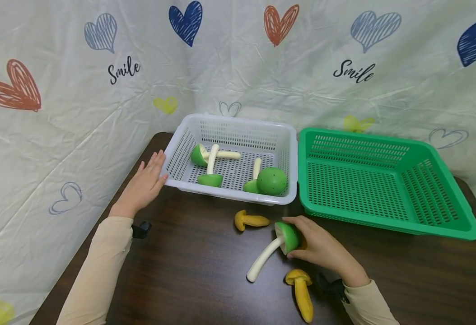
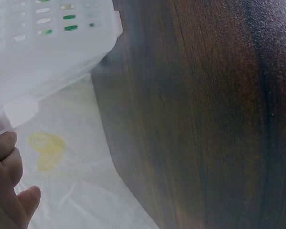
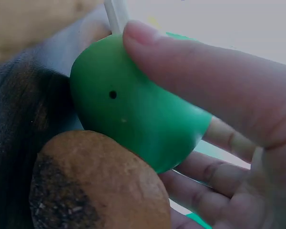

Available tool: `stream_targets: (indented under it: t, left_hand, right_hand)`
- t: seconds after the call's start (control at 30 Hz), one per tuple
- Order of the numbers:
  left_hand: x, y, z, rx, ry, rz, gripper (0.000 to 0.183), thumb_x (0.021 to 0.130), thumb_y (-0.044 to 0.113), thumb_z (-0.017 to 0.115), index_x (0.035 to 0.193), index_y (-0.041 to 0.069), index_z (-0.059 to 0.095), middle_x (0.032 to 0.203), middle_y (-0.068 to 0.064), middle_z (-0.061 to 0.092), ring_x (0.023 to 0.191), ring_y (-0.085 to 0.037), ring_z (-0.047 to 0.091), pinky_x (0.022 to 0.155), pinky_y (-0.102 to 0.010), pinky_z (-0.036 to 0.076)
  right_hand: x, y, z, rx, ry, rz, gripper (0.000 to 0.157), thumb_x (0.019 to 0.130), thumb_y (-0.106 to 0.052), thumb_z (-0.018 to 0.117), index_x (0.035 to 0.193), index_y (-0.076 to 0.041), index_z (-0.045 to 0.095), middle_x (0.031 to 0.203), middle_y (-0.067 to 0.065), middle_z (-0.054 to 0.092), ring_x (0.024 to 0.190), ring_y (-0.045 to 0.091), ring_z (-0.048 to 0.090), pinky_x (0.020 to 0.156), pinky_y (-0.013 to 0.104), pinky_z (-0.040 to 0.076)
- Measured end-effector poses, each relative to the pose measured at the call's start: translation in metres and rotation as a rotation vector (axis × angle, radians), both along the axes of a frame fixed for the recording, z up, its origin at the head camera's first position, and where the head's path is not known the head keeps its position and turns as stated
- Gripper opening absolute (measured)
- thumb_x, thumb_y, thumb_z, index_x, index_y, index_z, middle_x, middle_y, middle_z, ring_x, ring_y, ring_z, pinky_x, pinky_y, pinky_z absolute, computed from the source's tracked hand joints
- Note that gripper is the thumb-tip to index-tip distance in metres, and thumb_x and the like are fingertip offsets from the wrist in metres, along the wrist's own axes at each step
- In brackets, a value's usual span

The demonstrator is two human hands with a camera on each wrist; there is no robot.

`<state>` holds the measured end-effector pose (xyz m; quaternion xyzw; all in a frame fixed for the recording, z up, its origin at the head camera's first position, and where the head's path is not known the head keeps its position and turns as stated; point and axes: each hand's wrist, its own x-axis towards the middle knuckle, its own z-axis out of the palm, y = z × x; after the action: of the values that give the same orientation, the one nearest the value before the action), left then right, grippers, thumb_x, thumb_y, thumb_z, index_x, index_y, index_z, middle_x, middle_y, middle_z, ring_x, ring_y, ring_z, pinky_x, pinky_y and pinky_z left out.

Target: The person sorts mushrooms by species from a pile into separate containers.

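Note:
My right hand [image 1: 317, 246] grips a toy mushroom by its green cap [image 1: 290, 238], thumb on one side and fingers on the other. The mushroom's long white stem [image 1: 263, 262] points toward the near left, over the dark table. In the right wrist view, the thumb lies across the black-dotted green cap [image 3: 119, 100]. My left hand [image 1: 142, 185], fingers extended, rests against the left rim of the white basket [image 1: 230, 192]. Inside that basket lie several green-capped mushrooms, one with its round cap [image 1: 272, 181] facing up.
A yellow mushroom [image 1: 251, 220] lies in front of the white basket, and another yellow mushroom [image 1: 301, 295] lies nearer, below my right hand. The green basket [image 1: 356, 189] stands right of the white one. Behind both hangs a heart-patterned cloth [image 1: 238, 67].

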<state>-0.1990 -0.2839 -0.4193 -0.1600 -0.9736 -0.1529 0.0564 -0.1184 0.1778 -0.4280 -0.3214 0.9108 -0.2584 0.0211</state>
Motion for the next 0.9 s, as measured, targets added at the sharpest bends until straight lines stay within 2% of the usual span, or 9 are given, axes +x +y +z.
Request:
stream_targets:
  t: [0.1,0.57,0.9]
  left_hand:
    - [0.0003,-0.0001,0.0004,0.001,0.003,0.001,0.062,0.102,0.033,0.033,0.149,-0.003,0.012,0.156,-0.015,0.012,0.144,-0.026,0.007,0.111,-0.055,0.009]
    - [-0.0002,0.0007,0.0019,-0.007,-0.009,0.015,0.063,0.102,0.033,0.034,0.149,-0.003,0.013,0.156,-0.014,0.012,0.144,-0.025,0.007,0.112,-0.054,0.009]
    - [0.0014,0.0010,0.0023,0.012,-0.012,0.006,0.062,0.102,0.033,0.033,0.149,-0.003,0.012,0.156,-0.014,0.011,0.144,-0.025,0.006,0.112,-0.053,0.007]
  right_hand:
    - [-0.0006,0.0006,-0.0012,-0.012,0.033,0.024,0.072,0.064,-0.021,0.088,0.125,-0.002,0.054,0.115,0.008,0.056,0.093,0.017,0.053,0.075,0.036,0.050]
    - [0.0006,-0.0005,0.0029,-0.031,0.077,0.013,0.067,0.063,-0.029,0.088,0.118,-0.006,0.057,0.109,0.001,0.056,0.090,0.010,0.051,0.073,0.031,0.050]
    - [0.0040,-0.0027,0.0080,-0.054,0.055,-0.045,0.066,0.066,-0.030,0.086,0.120,-0.007,0.056,0.109,0.001,0.055,0.086,0.010,0.051,0.069,0.030,0.049]
